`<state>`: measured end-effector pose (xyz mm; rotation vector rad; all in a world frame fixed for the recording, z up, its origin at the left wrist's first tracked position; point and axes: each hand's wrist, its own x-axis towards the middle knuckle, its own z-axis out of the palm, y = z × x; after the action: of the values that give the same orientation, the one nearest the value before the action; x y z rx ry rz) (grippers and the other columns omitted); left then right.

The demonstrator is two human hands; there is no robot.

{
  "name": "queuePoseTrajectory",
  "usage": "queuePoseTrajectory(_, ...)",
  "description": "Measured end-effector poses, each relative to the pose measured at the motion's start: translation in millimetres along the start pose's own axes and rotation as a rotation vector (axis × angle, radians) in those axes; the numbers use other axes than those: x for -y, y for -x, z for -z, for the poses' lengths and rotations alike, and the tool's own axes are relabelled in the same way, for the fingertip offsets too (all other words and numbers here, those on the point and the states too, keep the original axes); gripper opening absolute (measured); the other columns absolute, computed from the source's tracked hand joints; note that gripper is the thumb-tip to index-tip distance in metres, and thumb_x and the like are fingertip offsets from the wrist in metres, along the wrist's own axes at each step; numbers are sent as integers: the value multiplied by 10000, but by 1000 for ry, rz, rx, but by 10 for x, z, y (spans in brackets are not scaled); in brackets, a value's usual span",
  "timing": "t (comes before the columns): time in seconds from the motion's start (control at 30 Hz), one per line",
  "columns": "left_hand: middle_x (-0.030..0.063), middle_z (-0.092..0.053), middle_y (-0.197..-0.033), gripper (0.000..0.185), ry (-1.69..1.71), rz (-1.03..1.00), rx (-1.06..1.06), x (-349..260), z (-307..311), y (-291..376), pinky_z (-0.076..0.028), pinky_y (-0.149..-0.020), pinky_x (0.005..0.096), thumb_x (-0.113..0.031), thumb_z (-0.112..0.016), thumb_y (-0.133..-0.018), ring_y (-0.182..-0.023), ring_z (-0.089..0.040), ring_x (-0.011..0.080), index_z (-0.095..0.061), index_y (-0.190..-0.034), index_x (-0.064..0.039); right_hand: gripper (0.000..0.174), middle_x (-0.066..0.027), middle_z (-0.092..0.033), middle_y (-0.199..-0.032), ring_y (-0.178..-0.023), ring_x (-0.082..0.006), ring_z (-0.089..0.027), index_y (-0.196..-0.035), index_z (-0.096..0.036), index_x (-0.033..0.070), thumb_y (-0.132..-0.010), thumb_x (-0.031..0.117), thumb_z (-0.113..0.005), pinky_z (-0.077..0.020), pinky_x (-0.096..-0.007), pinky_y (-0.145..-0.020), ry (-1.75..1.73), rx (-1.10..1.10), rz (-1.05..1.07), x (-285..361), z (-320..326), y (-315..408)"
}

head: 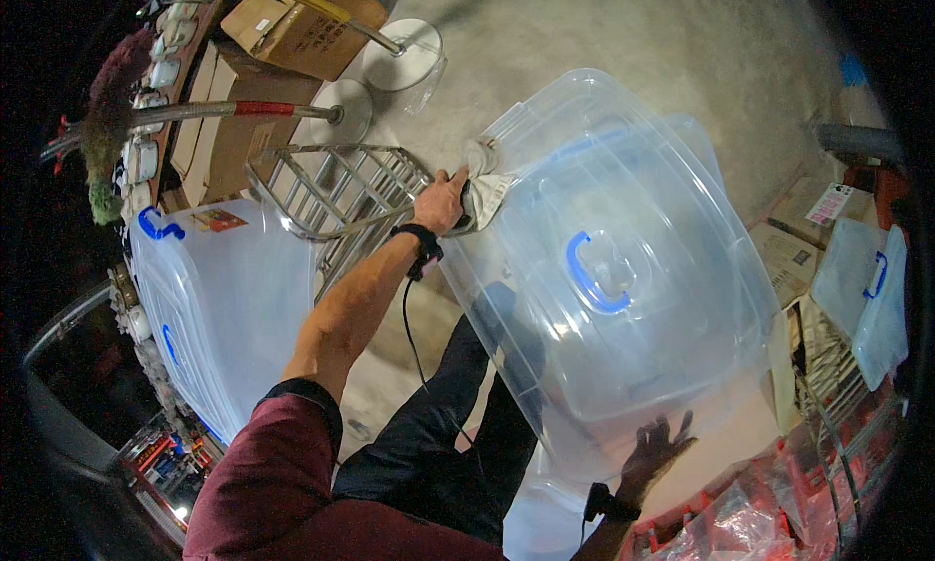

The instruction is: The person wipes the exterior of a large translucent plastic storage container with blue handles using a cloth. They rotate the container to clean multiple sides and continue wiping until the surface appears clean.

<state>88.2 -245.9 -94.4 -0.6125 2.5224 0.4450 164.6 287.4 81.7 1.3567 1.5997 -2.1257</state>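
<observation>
A large clear plastic storage lid or box [679,305] with a blue handle [595,272] stands before me, tilted. My left hand [440,203] grips a pale, crumpled cloth [488,188] at its upper left edge. Behind and below the clear plastic, my right hand [654,451] shows dark, its fingers spread; whether it touches the plastic I cannot tell. Left of my left forearm stand nested translucent plastic pieces [241,269] with blue handles. A metal tube rack [343,196] lies just beyond my left wrist.
Cardboard boxes [241,115] and posts with round white bases [402,53] stand at the upper left. At the right are more cartons [785,261] and smaller translucent plastic pieces with a blue handle [851,276]. Red items in clear wrapping [745,517] lie at the lower right.
</observation>
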Motion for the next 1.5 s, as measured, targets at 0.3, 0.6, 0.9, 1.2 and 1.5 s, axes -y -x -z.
queuePoseTrajectory(0.3, 234, -657, -1214, 292, -107, -162, 409, -411, 145, 1437, -570, -850, 478, -211, -575, -874, -1022, -695, 397, -735, -1092, -100, 629, -138, -620, -1223, -886, -205, -576, -1554, -368, 287, -1016, 604, -442, -490, -367, -879, 54, 128, 0, -22, 236, -114)
queuePoseTrajectory(0.6, 269, -624, -1120, 481, 510, -136, 14, -166, -228, 1807, -517, -895, 454, -408, -614, -933, -1038, -612, 422, -650, -1260, -57, 600, -182, -666, -1192, -987, -258, -616, -1579, -306, 256, -1056, 540, -384, -532, -422, -878, -20, 302, -11, -105, 414, -272)
queuePoseTrajectory(0.9, 251, -561, -1210, 700, 308, -223, 223, -872, -230, 2239, -549, -796, 483, -461, -726, -826, -991, -645, 453, -505, -1302, 1, 618, -171, -598, -1267, -1103, -289, -535, -1563, -340, 293, -1035, 612, -384, -431, -496, -1009, 59, 114, -38, -35, 114, -21)
queuePoseTrajectory(1.2, 196, -678, -1097, 391, 68, -272, 178, -271, -184, 1561, -584, -718, 464, -405, -643, -861, -896, -713, 361, -712, -1097, -101, 666, -183, -526, -1331, -1116, -294, -490, -1550, -364, 298, -1011, 688, -340, -427, -477, -1012, 216, 31, 4, 10, 45, -84)
queuePoseTrajectory(1.5, 186, -551, -1237, 323, -156, 303, -137, 400, 51, 355, -563, -814, 451, -231, -578, -941, -1021, -692, 371, -642, -1257, -225, 625, -138, -564, -1191, -1058, -261, -489, -1528, -414, 322, -1014, 670, -342, -389, -514, -1026, 228, 48, 24, 7, 74, -123)
